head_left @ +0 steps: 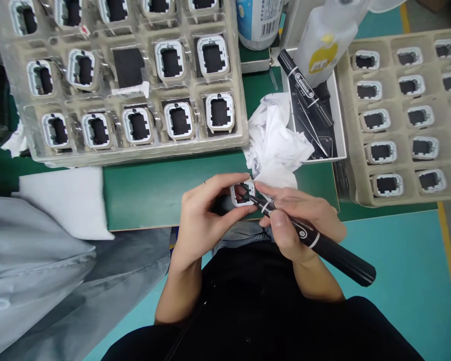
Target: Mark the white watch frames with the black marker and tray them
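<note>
My left hand (205,213) pinches a small white square frame (240,194) with a dark opening, held over the near edge of the green mat (150,193). My right hand (298,220) grips a thick black marker (323,243) like a pen. The marker's tip touches the inside of the frame. Both hands are closed and meet just above my lap.
A clear tray (128,80) of several white frames lies at the back left, a beige tray (406,115) of more at the right. Between them sit a crumpled white cloth (274,140), a white box (340,130) holding another marker, and a white bottle (325,42). A grey sleeve (41,271) is at the left.
</note>
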### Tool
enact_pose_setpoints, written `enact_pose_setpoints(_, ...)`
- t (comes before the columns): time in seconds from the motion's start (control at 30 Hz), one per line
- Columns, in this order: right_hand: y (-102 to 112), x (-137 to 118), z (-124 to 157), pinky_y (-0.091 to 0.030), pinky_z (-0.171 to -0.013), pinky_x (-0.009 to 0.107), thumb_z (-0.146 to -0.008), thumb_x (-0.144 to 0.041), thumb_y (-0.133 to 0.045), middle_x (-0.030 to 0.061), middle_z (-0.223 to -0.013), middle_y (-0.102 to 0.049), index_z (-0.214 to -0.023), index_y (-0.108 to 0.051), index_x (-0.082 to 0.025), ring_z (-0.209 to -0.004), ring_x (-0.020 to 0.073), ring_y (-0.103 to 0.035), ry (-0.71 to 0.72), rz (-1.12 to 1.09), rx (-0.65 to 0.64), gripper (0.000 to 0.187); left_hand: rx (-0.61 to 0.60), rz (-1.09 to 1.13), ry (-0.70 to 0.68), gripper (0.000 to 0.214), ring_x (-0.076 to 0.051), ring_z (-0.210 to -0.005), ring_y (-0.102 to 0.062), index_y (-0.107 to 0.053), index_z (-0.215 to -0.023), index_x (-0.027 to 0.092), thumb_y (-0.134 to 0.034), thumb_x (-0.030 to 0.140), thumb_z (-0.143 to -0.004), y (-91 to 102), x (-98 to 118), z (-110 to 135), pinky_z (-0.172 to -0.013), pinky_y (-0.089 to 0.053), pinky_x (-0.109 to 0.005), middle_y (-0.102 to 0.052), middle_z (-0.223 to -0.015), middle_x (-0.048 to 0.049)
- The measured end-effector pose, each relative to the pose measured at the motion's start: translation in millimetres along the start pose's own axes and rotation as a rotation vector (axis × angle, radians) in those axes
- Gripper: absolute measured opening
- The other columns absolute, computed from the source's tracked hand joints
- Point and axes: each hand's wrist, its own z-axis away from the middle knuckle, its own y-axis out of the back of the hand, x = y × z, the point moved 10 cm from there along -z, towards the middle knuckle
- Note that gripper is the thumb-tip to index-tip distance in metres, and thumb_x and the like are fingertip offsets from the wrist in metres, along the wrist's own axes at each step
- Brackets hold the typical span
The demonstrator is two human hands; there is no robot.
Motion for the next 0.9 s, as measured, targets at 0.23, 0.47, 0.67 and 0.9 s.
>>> enact_pose_setpoints(0.23, 3.0, 1.3, 1.1, -0.085, -0.092, 0.045, -0.097, -0.008, -0.081, -0.0015, -0.076, -0.083, -0.111, -0.080, -0.025, -0.091, 0.0307, -0.094, 0.008, -0.033, -0.012, 0.022, -0.013, -0.025, 0.023, 0.057, -0.020, -0.087, -0.076, -0.090, -0.145, 0.033, -0.108, 0.037, -0.092, -0.6, -1.7, -4.0, -0.085, -0.064, -0.033, -0.089, -0.115, -0.0050)
enact_pose_setpoints(0.47, 2.0, 5.0, 4.3, -0.084, -0.095, 0.045, -0.098, -0.008, -0.082, -0.0006, -0.076, -0.082, -0.099, -0.078, -0.025, -0.094, 0.0296, -0.094, -0.088, -0.014, -0.096, 0.018, -0.007, -0.079, 0.032, 0.061, -0.021, -0.081, -0.074, -0.089, -0.150, 0.033, -0.107, 0.044, -0.093, -0.4, -4.7, -1.1, -0.085, -0.066, -0.038, -0.090, -0.112, -0.0063)
enact_pose_setpoints(0.67, 0.2, 1.3, 5.0, -0.085, -0.092, 0.049, -0.096, -0.007, -0.081, -0.0025, -0.074, -0.080, -0.106, -0.078, -0.024, -0.087, 0.0296, -0.093, 0.000, -0.050, 0.007, 0.020, -0.017, -0.082, 0.036, 0.059, -0.020, -0.082, -0.074, -0.088, -0.151, 0.034, -0.106, 0.038, -0.095, -2.2, -6.0, -0.1, -0.087, -0.065, -0.036, -0.089, -0.114, -0.0051)
enact_pose_setpoints(0.9, 0.5, 4.7, 10.7, -0.085, -0.086, 0.046, -0.095, -0.011, -0.082, -0.0033, -0.074, -0.081, -0.111, -0.079, -0.026, -0.096, 0.0326, -0.095, -0.029, -0.031, 0.081, 0.023, -0.042, -0.090, 0.019, 0.059, -0.017, -0.082, -0.073, -0.085, -0.154, 0.035, -0.100, 0.021, -0.098, -5.2, -4.1, -1.2, -0.091, -0.065, -0.034, -0.090, -0.117, -0.0023)
